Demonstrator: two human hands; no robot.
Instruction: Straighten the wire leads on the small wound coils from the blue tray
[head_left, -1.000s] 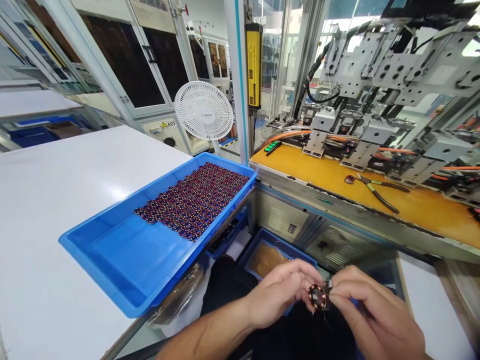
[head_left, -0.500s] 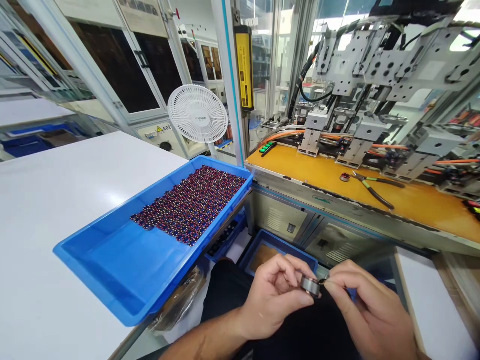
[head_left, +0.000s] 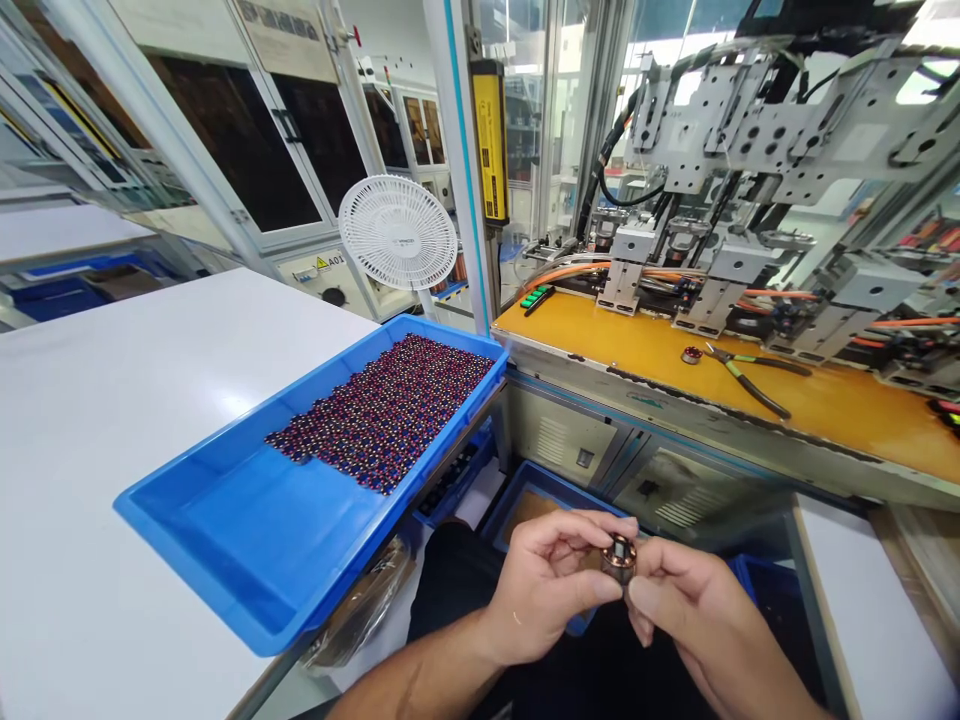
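Observation:
Over my lap, my left hand [head_left: 551, 580] pinches a small motor stator [head_left: 619, 558] between thumb and fingers. Copper windings ring its upward face, around a dark hollow centre. My right hand [head_left: 694, 605] meets it from the right, thumb and fingertips closed against its lower right side. Whether a wire lies between those fingertips is hidden. To the left, a blue tray [head_left: 217, 540] holds a dense layer of small dark parts [head_left: 397, 410] with red and copper glints.
A white table [head_left: 135, 370] supports the tray. On the orange bench [head_left: 600, 325] lie cutting pliers [head_left: 750, 380] and a single stator [head_left: 691, 355], before machine fixtures [head_left: 720, 275]. A white fan [head_left: 397, 235] stands behind the tray. Below the bench is another blue bin [head_left: 525, 480].
The stator has turned from side-on to show its wound face upward. My right hand has moved left, from its near edge onto its side.

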